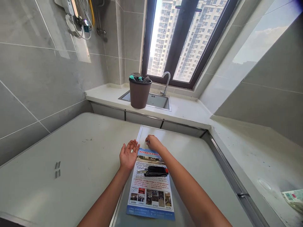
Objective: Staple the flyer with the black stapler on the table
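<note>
My left hand [128, 156] lies palm up with its fingers stretched out, beside the upper left edge of a printed flyer [151, 206]. A small pale, metallic-looking piece [132, 151], perhaps a short strip of staples, rests on its fingers. My right hand [152, 142] is closed in a pinch just above the flyer's top edge; whatever is between its fingertips is too small to make out. On the flyer a black stapler [156, 171] with a red end lies sideways, its silver part pointing left.
The pale table [78, 189] has a seam down its middle and small marks on its left half. Beyond it, a brown bin [140, 94] with bottles stands at the sink [157, 100] with a faucet [166, 82]. A green-white package [293, 197] lies on the right counter [248, 148].
</note>
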The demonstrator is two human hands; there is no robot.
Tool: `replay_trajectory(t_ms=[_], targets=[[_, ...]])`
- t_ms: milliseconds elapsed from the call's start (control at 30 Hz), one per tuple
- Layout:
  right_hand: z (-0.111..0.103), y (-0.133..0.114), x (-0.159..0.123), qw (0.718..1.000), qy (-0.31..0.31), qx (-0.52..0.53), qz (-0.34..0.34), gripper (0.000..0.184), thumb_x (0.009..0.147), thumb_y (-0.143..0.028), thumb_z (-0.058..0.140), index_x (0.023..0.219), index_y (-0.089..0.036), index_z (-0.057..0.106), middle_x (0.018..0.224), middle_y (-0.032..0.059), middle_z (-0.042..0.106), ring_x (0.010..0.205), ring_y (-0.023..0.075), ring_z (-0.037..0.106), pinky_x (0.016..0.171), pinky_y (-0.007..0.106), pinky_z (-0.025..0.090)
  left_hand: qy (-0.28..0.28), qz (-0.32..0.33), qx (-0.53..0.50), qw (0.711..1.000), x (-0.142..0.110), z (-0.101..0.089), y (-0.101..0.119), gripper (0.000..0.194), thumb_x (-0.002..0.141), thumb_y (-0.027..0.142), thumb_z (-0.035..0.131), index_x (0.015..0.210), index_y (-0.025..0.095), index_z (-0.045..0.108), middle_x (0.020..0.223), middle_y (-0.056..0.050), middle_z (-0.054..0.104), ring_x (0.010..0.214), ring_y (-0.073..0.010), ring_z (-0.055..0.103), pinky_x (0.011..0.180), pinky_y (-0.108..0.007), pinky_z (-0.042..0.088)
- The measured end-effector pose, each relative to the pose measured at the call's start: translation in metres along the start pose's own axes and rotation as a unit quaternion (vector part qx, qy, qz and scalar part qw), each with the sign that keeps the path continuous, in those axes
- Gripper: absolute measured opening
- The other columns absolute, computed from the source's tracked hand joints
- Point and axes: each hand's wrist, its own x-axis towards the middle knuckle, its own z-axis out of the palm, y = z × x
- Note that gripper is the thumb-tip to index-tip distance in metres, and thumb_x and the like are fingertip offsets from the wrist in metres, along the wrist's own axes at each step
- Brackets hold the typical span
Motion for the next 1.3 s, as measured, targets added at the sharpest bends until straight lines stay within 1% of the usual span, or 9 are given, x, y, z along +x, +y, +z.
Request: replay_trajectory(t_ms=[133, 233, 400, 500, 700, 933, 1033, 1133, 1300], targets=[[-0.001, 0.007, -0.002, 1.000, -0.008, -0.005, 0.006, 0.022, 0.073, 0.003, 0.063, 0.067, -0.015, 0.074, 0.074, 0.0078, 0.072, 0.079, 0.0198, 0.066, 0.073, 0.025, 0.046, 0.000, -0.006, 0.001, 1.000, 0.001, -0.002, 0.001, 0.031, 0.099, 0.035, 0.054, 0.109, 0.012, 0.070, 0.112, -0.016, 0.072, 0.103, -0.0244, 0.072, 0.097, -0.044, 0.059], [-0.011, -0.001, -0.008, 1.000, 0.020, 0.011, 0.003, 0.020, 0.075, 0.001, 0.063, 0.073, -0.015, 0.075, 0.075, 0.0076, 0.073, 0.080, 0.0201, 0.067, 0.074, 0.025, 0.047, -0.006, -0.002, -0.002, 1.000, 0.003, -0.003, 0.001, 0.032, 0.100, 0.037, 0.053, 0.109, 0.012, 0.071, 0.113, -0.015, 0.072, 0.106, -0.0247, 0.072, 0.100, -0.043, 0.057], [-0.023, -0.049, -0.027, 0.992, 0.066, 0.090, -0.062, 0.023, 0.086, -0.009, 0.061, 0.100, -0.020, 0.074, 0.099, 0.0028, 0.076, 0.088, 0.0140, 0.069, 0.083, 0.022, 0.051, -0.040, -0.004, 0.000, 0.999, 0.002, 0.000, -0.001, 0.038, 0.100, 0.042, 0.052, 0.112, 0.011, 0.070, 0.130, -0.019, 0.067, 0.124, -0.0301, 0.064, 0.105, -0.045, 0.054], [-0.018, -0.081, -0.039, 0.972, 0.052, 0.179, -0.142, 0.031, 0.079, -0.002, 0.059, 0.097, -0.022, 0.074, 0.094, -0.0003, 0.076, 0.084, 0.0137, 0.069, 0.081, 0.023, 0.053, -0.059, -0.018, 0.012, 0.998, 0.000, 0.000, -0.001, 0.041, 0.100, 0.043, 0.051, 0.115, 0.010, 0.070, 0.131, -0.019, 0.068, 0.120, -0.0278, 0.066, 0.100, -0.038, 0.055], [-0.013, -0.104, -0.045, 0.961, 0.019, 0.231, -0.149, 0.035, 0.076, 0.000, 0.056, 0.095, -0.022, 0.075, 0.089, 0.0006, 0.076, 0.085, 0.0166, 0.070, 0.081, 0.026, 0.053, -0.069, -0.029, 0.008, 0.997, -0.001, -0.003, 0.001, 0.043, 0.102, 0.043, 0.048, 0.113, 0.009, 0.072, 0.119, -0.018, 0.072, 0.109, -0.0247, 0.070, 0.094, -0.036, 0.057], [-0.040, -0.085, -0.092, 0.942, 0.244, 0.211, -0.089, 0.023, 0.095, -0.018, 0.051, 0.093, -0.021, 0.073, 0.090, 0.0054, 0.074, 0.083, 0.0191, 0.067, 0.079, 0.031, 0.053, -0.014, -0.021, -0.017, 1.000, -0.001, -0.001, 0.002, 0.034, 0.101, 0.038, 0.050, 0.101, 0.010, 0.071, 0.103, -0.016, 0.074, 0.107, -0.0272, 0.072, 0.095, -0.042, 0.058], [-0.042, -0.065, -0.134, 0.941, 0.280, 0.176, -0.073, 0.021, 0.097, -0.022, 0.051, 0.096, -0.022, 0.072, 0.091, 0.0062, 0.072, 0.086, 0.0209, 0.067, 0.079, 0.033, 0.053, -0.046, -0.041, -0.016, 0.998, -0.003, -0.004, 0.004, 0.034, 0.102, 0.036, 0.049, 0.083, 0.014, 0.065, 0.077, -0.007, 0.068, 0.071, -0.0158, 0.070, 0.067, -0.028, 0.060], [-0.034, -0.038, -0.175, 0.932, 0.331, 0.139, -0.059, 0.018, 0.098, -0.023, 0.053, 0.096, -0.022, 0.071, 0.092, 0.0064, 0.072, 0.087, 0.0216, 0.066, 0.079, 0.035, 0.054, -0.098, -0.052, -0.004, 0.994, -0.004, -0.006, 0.007, 0.045, 0.103, 0.032, 0.048, 0.060, 0.019, 0.046, 0.049, 0.004, 0.042, 0.036, -0.0068, 0.040, 0.036, -0.020, 0.033], [-0.014, 0.004, -0.218, 0.923, 0.377, 0.073, -0.033, 0.014, 0.096, -0.025, 0.058, 0.097, -0.022, 0.072, 0.095, 0.0066, 0.072, 0.084, 0.0212, 0.067, 0.073, 0.033, 0.054, -0.136, -0.069, 0.085, 0.985, -0.020, 0.012, 0.010, 0.057, 0.100, 0.030, 0.048, 0.050, 0.021, 0.024, 0.039, 0.008, 0.018, 0.032, -0.0066, 0.015, 0.034, -0.022, 0.013]])
